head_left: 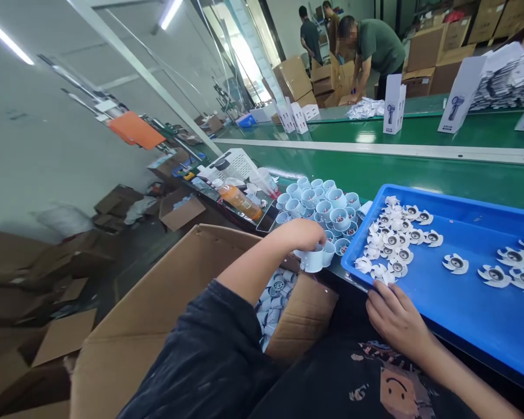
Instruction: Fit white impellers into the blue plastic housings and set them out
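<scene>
Fingers (385, 292) of the right hand (395, 314) lie close together, tips against a white fan wheel (382, 273) at the near rim of a blue tray (484, 314); the thumb is hidden, so whether they clamp the wheel cannot be told. The left hand (308, 234) is bent over a pale blue cup (312, 261), fingers curled at its rim and mostly hidden by the back of the hand; grip closure cannot be told. This cup sits at the near side of a group of upright cups (339, 219), several with small reddish parts inside, just left of the tray. Inside the tray, loose fan wheels (455, 264) form a dense cluster at the left end and a looser group at the right, with a single wheel between. Below the left forearm, an open carton (135, 326) contains more pale blue parts (273, 302). Left of the cup group lies an orange bottle (240, 202), on its side. Beyond the tray runs a green work surface (475, 174), crossed by a pale rail (375, 149). Upright white boxes (393, 105) with a printed device stand past the rail. Farther back, a person in a green shirt (381, 46) bends over cartons (332, 78).
</scene>
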A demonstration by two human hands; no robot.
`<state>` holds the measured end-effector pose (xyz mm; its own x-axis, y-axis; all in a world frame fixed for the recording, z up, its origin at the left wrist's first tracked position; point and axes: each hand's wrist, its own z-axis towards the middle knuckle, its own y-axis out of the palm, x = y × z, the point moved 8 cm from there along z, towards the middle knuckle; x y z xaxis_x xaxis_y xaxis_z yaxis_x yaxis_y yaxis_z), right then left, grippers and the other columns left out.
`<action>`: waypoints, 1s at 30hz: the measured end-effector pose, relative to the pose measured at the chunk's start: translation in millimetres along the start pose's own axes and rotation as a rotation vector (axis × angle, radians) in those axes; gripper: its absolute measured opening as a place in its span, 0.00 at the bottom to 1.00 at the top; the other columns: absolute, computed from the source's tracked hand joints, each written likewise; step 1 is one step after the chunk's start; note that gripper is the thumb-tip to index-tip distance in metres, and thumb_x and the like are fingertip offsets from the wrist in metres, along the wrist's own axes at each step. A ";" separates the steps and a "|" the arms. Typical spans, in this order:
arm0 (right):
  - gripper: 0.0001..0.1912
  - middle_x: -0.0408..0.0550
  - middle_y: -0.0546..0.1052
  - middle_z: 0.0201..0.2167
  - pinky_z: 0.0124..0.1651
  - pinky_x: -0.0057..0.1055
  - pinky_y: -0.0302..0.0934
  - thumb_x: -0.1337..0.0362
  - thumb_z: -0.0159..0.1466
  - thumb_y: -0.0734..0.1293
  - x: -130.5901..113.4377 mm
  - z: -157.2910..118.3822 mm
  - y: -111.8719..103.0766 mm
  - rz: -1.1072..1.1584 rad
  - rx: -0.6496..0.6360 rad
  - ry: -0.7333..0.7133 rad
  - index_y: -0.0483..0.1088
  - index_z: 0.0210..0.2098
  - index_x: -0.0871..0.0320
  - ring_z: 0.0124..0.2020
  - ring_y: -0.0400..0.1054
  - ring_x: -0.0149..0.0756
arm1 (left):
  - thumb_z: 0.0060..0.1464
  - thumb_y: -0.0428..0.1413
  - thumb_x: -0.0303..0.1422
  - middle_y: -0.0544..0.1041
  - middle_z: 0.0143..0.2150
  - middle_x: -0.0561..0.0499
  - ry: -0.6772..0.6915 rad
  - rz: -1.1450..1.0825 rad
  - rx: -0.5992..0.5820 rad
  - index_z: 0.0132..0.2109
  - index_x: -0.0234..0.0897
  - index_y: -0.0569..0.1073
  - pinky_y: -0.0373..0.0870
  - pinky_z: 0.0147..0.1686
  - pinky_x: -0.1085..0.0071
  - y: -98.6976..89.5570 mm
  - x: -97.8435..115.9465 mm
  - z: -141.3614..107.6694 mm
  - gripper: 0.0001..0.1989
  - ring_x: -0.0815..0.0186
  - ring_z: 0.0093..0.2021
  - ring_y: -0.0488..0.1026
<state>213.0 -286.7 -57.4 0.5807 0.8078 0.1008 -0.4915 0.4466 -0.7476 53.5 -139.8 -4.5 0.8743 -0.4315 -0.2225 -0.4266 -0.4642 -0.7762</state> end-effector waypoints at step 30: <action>0.09 0.54 0.73 0.43 0.60 0.45 0.50 0.72 0.65 0.60 2.0 -3.1 1.4 0.009 0.000 -0.004 0.72 0.37 0.63 0.54 0.62 0.49 | 0.58 0.49 0.23 0.77 0.41 0.39 -0.207 -0.121 0.220 0.48 0.34 0.74 0.71 0.40 0.62 40.9 22.6 6.9 0.13 0.51 0.46 0.75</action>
<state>215.5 -285.7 -60.3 0.5735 0.8134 0.0972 -0.4968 0.4397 -0.7482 57.5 -163.2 -45.4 0.9538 -0.2061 -0.2187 -0.2762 -0.3141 -0.9083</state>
